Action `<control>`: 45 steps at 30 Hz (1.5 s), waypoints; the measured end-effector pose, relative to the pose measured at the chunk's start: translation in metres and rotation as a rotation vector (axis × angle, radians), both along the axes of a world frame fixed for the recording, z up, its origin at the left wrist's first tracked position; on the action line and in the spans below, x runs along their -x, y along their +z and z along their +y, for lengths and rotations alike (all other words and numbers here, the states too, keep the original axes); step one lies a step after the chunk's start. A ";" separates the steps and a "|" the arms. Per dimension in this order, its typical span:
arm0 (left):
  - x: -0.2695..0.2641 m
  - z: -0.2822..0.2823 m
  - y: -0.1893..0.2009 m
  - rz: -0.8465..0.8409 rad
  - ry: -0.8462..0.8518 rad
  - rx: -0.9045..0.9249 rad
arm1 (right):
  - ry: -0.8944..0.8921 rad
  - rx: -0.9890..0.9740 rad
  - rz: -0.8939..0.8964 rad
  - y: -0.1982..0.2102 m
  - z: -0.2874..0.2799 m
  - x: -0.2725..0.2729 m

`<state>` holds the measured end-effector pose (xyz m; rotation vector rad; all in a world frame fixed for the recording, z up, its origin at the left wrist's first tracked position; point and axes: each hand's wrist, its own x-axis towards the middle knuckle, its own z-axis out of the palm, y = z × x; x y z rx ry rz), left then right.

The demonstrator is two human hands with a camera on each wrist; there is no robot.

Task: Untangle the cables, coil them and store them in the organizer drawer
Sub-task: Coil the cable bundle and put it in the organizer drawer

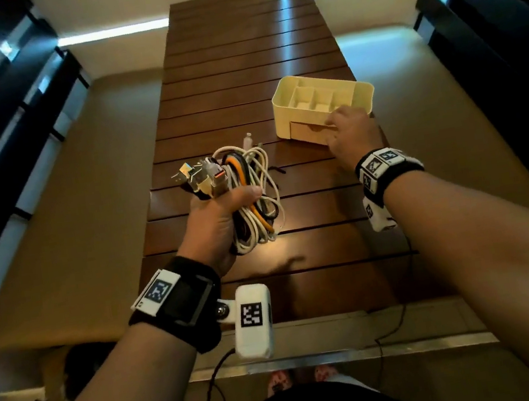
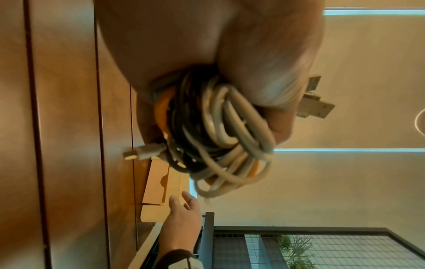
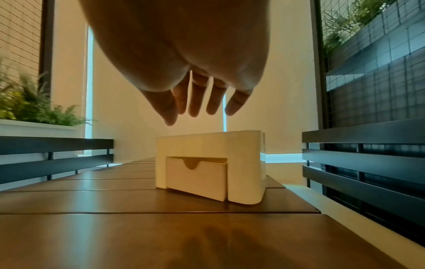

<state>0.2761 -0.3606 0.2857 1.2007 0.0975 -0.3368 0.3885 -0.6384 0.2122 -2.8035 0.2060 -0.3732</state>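
Observation:
My left hand (image 1: 224, 213) grips a coiled bundle of cables (image 1: 250, 185), white, black and orange, with several USB plugs (image 1: 199, 175) sticking out above the fist. The left wrist view shows the same cable bundle (image 2: 218, 134) wrapped by my fingers. The cream organizer (image 1: 324, 102) stands on the table's right side, its drawer (image 3: 195, 177) pulled out a little. My right hand (image 1: 353, 135) hovers just in front of and above the drawer, fingers (image 3: 195, 102) straight and spread, holding nothing.
The slatted dark wooden table (image 1: 236, 67) stretches away from me. A small black tie (image 1: 277, 169) lies on it beside the bundle. Black railings (image 3: 368, 163) flank both sides, with planters (image 3: 30, 112) behind them.

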 end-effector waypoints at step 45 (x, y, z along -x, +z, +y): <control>0.037 0.067 -0.012 0.052 0.044 0.017 | 0.205 0.234 0.112 -0.017 0.065 0.118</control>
